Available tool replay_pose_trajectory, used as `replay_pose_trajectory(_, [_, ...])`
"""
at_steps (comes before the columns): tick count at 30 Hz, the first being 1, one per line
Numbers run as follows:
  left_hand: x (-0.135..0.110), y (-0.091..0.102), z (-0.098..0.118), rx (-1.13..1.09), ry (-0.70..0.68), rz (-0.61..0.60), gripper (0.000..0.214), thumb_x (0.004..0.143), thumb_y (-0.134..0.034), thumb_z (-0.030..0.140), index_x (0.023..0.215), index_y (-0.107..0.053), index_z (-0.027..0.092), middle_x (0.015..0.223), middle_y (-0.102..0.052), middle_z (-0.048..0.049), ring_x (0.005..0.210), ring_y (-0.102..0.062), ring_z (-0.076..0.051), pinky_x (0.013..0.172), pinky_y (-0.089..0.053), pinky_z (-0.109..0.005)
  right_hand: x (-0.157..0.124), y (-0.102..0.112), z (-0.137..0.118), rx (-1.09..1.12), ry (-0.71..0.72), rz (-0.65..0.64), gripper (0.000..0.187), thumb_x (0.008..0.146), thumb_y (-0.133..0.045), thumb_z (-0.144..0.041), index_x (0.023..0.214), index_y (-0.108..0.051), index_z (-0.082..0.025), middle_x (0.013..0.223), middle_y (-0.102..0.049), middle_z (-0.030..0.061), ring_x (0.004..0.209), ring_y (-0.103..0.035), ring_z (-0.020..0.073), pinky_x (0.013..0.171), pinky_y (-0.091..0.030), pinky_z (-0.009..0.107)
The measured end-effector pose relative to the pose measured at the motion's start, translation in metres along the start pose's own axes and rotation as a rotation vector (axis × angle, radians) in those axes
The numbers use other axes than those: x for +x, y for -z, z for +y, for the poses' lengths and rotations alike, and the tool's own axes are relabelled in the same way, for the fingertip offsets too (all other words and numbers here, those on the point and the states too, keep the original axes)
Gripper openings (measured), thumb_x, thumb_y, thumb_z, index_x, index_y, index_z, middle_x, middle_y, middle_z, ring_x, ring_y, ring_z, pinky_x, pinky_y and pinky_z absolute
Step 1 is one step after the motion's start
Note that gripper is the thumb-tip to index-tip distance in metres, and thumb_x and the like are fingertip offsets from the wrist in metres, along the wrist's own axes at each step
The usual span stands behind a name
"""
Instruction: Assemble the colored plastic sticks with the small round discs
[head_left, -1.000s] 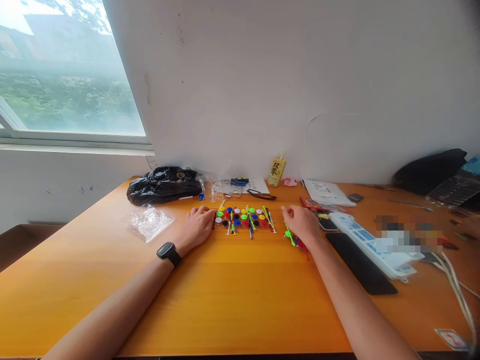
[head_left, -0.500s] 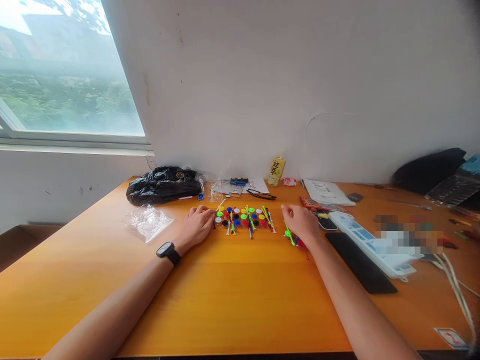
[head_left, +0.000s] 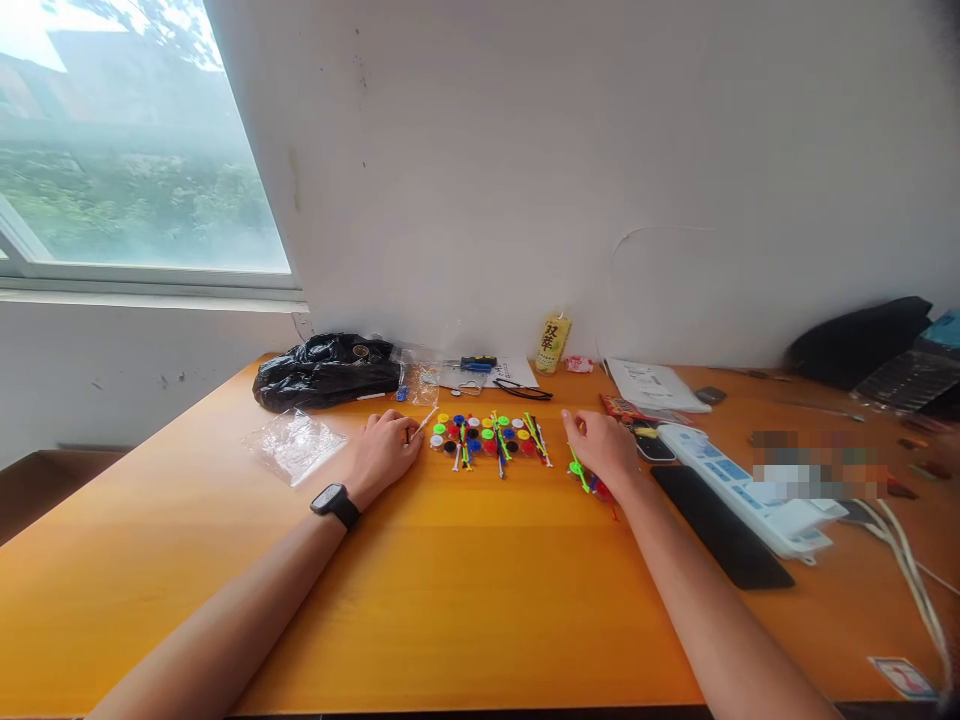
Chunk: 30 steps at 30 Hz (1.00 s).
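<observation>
A cluster of small coloured plastic discs and thin sticks (head_left: pixel 487 437) lies on the orange table (head_left: pixel 465 580). My left hand (head_left: pixel 382 452), with a black watch on the wrist, sits just left of the cluster, fingers pinched on a thin white stick (head_left: pixel 426 422) that points up and right. My right hand (head_left: pixel 604 450) rests on the table to the right of the cluster, fingers curled loosely downward, over a few green and red sticks (head_left: pixel 581 472); whether it grips any of them is hidden.
A clear plastic bag (head_left: pixel 294 443) and a black plastic bag (head_left: pixel 326 370) lie at the left. A white power strip (head_left: pixel 742 490), a black phone (head_left: pixel 720 525), papers (head_left: pixel 654 385), glasses (head_left: pixel 523 389) and a yellow packet (head_left: pixel 553 343) sit to the right and back by the wall.
My left hand has drawn back to the left from the cluster's edge, with a white stick now pinched in its fingers. My right hand has stayed put.
</observation>
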<state>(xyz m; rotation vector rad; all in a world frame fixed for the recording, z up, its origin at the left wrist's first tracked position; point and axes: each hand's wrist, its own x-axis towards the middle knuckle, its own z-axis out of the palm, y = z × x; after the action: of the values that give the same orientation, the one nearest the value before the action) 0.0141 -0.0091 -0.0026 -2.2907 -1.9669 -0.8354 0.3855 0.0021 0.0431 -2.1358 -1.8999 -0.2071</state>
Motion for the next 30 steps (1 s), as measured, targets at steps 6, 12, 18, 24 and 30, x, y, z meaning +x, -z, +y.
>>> replay_pose_trajectory(6, [0.004,0.000,-0.006,0.000,0.064,0.033,0.023,0.097,-0.056,0.035,0.084,-0.071,0.024,0.097,-0.073,-0.0092,0.092,-0.063,-0.030,0.082,-0.045,-0.042,-0.001,0.001,-0.001,-0.003,-0.007,0.002,0.053,0.108,-0.040,-0.053,0.085,-0.074,-0.019,0.083,-0.076,0.0129,0.083,-0.073,0.0284,0.070,-0.040,0.031])
replay_pose_trajectory(12, [0.007,-0.006,-0.013,-0.140,0.108,0.058,0.015,0.099,-0.049,0.030,0.087,-0.057,0.023,0.098,-0.071,-0.0096,0.093,-0.066,-0.028,0.078,-0.047,-0.037,-0.001,0.003,-0.002,0.009,-0.003,0.001,0.052,0.108,-0.040,-0.052,0.082,-0.072,-0.020,0.082,-0.076,0.0122,0.083,-0.073,0.0286,0.069,-0.040,0.031])
replay_pose_trajectory(18, [0.008,-0.010,-0.018,-0.284,0.180,0.067,0.013,0.101,-0.045,0.031,0.094,-0.052,0.024,0.083,-0.069,-0.0033,0.076,-0.065,-0.022,0.068,-0.044,-0.032,-0.001,0.002,-0.001,-0.005,-0.003,-0.002,0.052,0.107,-0.040,-0.052,0.084,-0.073,-0.020,0.083,-0.077,0.0129,0.082,-0.073,0.0285,0.070,-0.039,0.033])
replay_pose_trajectory(24, [0.010,-0.008,-0.017,-0.337,0.226,0.069,0.014,0.100,-0.046,0.035,0.095,-0.053,0.025,0.065,-0.061,0.0026,0.062,-0.058,-0.020,0.061,-0.038,-0.030,-0.001,0.001,-0.001,-0.014,0.019,0.013,0.051,0.108,-0.040,-0.051,0.085,-0.073,-0.019,0.084,-0.078,0.0128,0.084,-0.073,0.0278,0.072,-0.039,0.033])
replay_pose_trajectory(30, [0.009,-0.002,-0.008,-0.285,0.202,0.135,0.012,0.098,-0.050,0.032,0.093,-0.058,0.024,0.065,-0.059,0.0031,0.063,-0.056,-0.019,0.065,-0.037,-0.030,-0.002,-0.001,-0.003,-0.001,0.035,0.041,0.049,0.107,-0.044,-0.049,0.079,-0.070,-0.019,0.079,-0.077,0.0107,0.080,-0.072,0.0264,0.074,-0.035,0.033])
